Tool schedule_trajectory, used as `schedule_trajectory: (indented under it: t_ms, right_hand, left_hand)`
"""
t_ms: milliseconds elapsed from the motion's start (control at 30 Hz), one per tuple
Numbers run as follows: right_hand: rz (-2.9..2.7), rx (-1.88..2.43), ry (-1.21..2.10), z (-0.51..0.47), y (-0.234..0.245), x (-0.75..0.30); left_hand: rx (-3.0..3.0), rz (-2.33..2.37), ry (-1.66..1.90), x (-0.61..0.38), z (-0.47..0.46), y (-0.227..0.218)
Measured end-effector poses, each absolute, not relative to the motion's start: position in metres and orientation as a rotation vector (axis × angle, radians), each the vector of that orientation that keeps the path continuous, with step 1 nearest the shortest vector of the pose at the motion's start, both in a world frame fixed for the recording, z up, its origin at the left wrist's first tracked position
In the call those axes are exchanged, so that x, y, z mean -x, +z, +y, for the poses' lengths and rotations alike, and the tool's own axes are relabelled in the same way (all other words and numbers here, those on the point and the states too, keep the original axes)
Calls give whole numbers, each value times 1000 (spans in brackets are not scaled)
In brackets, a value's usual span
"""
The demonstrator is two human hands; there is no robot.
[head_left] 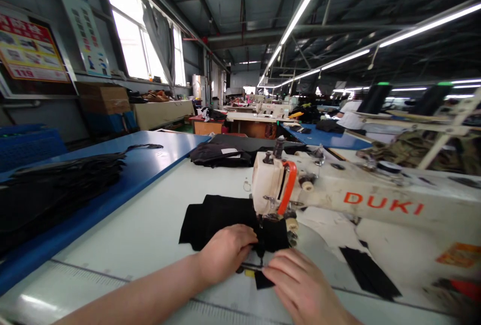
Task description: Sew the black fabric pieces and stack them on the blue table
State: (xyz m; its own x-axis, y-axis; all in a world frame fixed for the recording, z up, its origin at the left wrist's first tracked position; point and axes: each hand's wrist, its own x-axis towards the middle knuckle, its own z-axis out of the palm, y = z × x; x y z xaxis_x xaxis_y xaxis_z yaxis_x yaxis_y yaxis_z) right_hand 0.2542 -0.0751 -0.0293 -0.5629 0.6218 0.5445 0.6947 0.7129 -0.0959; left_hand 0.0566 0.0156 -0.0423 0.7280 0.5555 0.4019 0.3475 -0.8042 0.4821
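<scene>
A black fabric piece (210, 217) lies on the white sewing table (150, 224) under the head of a white sewing machine (338, 197) marked DUKI. My left hand (225, 252) rests on the fabric just left of the needle, fingers curled and pressing the cloth down. My right hand (300, 282) lies flat, fingers together, on the near edge of the fabric below the presser foot. A small yellow bit shows between the two hands.
A stack of black pieces (56, 184) sits on a blue table (158, 152) at left. More black cloth (218, 155) lies behind the machine, and a black strip (368, 275) to its right. Camouflage fabric (413, 149) and thread cones stand far right. Other workstations fill the hall.
</scene>
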Motion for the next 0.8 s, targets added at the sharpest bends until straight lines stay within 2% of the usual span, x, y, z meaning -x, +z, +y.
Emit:
schedule_trajectory:
  t_ms: [300, 633, 800]
  right_hand:
    - [-2312, 1453, -214, -49, -42, -255]
    - [-2277, 1467, -17, -55, -37, -257]
    - [-2247, 1379, -50, -68, -33, -259]
  left_hand:
    - [-2177, 947, 644, -62, 36, -22]
    - [-2145, 940, 658, -61, 41, -22]
    - [-2165, 952, 637, -61, 39, -19]
